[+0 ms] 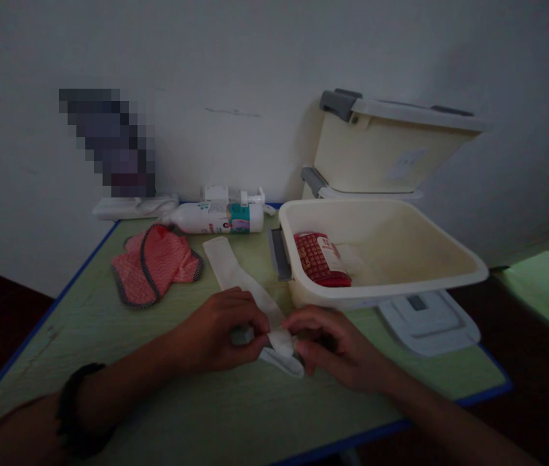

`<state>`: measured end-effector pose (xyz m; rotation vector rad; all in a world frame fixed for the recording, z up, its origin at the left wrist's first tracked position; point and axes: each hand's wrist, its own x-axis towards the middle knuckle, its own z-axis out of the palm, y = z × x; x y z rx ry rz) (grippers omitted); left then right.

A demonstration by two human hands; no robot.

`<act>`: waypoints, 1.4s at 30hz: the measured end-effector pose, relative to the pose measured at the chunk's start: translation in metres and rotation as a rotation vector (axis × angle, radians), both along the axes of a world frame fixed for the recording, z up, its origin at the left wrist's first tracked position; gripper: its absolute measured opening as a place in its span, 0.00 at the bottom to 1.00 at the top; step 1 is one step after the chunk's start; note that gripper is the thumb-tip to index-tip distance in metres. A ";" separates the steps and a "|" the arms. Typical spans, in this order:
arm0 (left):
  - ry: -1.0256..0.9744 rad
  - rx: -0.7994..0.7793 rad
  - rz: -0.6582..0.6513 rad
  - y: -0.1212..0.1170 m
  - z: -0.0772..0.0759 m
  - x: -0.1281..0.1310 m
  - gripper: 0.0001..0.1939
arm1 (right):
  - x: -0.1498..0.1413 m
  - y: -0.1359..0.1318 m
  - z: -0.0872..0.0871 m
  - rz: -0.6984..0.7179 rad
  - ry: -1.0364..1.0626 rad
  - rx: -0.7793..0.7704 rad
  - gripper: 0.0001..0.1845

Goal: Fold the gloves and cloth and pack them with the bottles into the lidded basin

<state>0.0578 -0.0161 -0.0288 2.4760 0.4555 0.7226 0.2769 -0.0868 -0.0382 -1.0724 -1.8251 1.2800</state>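
Observation:
A long white sock (250, 281) lies slantwise on the table, its near end bunched and folded over between my two hands. My left hand (223, 327) pinches the left side of that bunched end with thumb and fingertips. From the right, my right hand (340, 346) grips the same end, thumb below and fingers above. The fingertips of both hands nearly meet there. Part of the fold is hidden behind my fingers. Dim light makes the fabric's details hard to tell.
A cream bin (381, 291) with its lid (391, 152) raised holds a red packet (320, 259). It stands by a white kitchen scale (434, 327). Pink cloths (151, 265), a white bottle (197, 219) lying down and a blue table edge (386, 432) surround the work area.

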 end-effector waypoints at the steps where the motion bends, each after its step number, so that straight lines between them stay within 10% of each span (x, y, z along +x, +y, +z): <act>1: 0.005 -0.002 -0.003 0.000 0.000 0.000 0.03 | 0.000 0.000 0.000 0.000 -0.002 0.001 0.13; 15: 0.141 -0.071 -0.227 0.007 0.005 -0.007 0.09 | 0.004 -0.006 0.003 -0.078 -0.301 0.195 0.08; 26: 0.178 -0.144 -0.217 0.006 0.005 -0.007 0.06 | 0.007 -0.020 0.011 -0.040 -0.490 0.432 0.18; 33: 0.154 -0.090 -0.166 0.007 0.004 -0.007 0.05 | 0.000 -0.036 0.011 0.052 -0.623 0.575 0.07; 42: 0.209 -0.044 -0.124 0.010 -0.001 -0.006 0.04 | -0.009 -0.031 0.014 0.047 -0.763 0.433 0.05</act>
